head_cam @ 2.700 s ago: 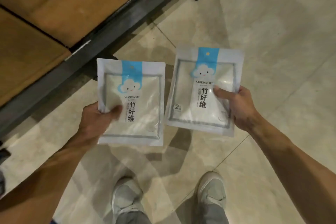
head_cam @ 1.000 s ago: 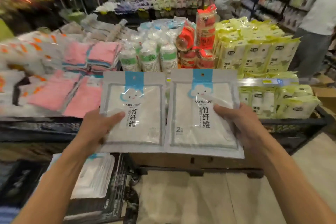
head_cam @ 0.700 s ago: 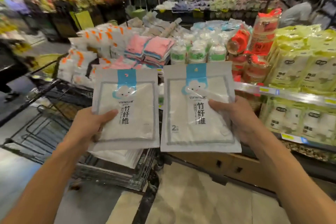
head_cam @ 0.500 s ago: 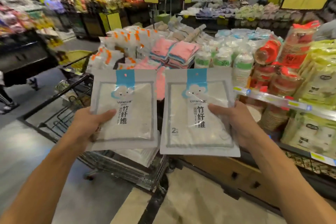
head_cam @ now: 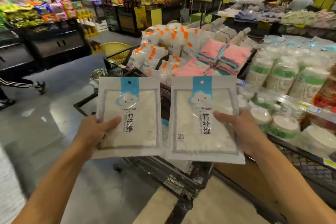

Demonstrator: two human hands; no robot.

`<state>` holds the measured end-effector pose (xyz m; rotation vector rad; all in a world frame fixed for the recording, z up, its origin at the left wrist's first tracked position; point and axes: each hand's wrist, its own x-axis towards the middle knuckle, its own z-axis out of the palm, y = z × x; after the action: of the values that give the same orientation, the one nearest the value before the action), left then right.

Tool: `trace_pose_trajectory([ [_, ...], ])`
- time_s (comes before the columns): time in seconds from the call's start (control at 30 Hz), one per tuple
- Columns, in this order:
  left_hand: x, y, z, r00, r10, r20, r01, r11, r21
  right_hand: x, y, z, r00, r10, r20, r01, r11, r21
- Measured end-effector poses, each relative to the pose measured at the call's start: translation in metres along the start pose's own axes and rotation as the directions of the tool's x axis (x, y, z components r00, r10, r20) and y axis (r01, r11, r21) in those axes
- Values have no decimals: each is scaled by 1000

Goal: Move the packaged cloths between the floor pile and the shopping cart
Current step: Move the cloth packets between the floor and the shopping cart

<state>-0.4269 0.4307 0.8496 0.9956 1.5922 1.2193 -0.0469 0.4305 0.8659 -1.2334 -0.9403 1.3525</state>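
Left hand (head_cam: 94, 131): pinched the left cloth pack (head_cam: 129, 118), thumb on front.
Right hand (head_cam: 241, 131): pinched the right cloth pack (head_cam: 203, 120) likewise.
Packs: held flat, side by side, above the shopping cart (head_cam: 174, 178).
Risk: slick film, thumb-only hold; either pack might have slipped past the basket.

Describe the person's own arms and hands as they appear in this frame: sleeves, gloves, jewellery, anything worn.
Both forearms are bare right up to the bottom edge of the frame; no sleeve shows. The left hand and the right hand wear no gloves, and no ring shows on the visible thumbs. Neither wrist carries a watch or band. Most fingers are hidden behind what they hold, so rings there cannot be ruled out.
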Motion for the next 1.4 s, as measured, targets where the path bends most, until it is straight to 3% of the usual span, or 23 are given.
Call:
trace_pose_trajectory([
  [0.3, 61, -22, -31, 996, -92, -4, 92, 996, 22, 52, 31, 47, 997, 76, -6, -76, 997, 13],
  [0.87, 251, -57, 52, 963, -224, 147, 196, 964, 180, 216, 105, 29, 950, 283, -133, -265, 954, 138],
  [1.07, 316, -98, 91, 936, -294, 193, 245, 939, 243, 240, 153, 19, 886, 382, -262, -340, 920, 193],
  [1.27, 385, -158, 116, 886, -374, 275, 279, 902, 328, 258, 208, 34, 777, 463, -427, -414, 886, 207],
  [1.4, 436, -206, 129, 823, -436, 363, 282, 870, 405, 275, 244, 48, 735, 489, -470, -441, 871, 217],
])
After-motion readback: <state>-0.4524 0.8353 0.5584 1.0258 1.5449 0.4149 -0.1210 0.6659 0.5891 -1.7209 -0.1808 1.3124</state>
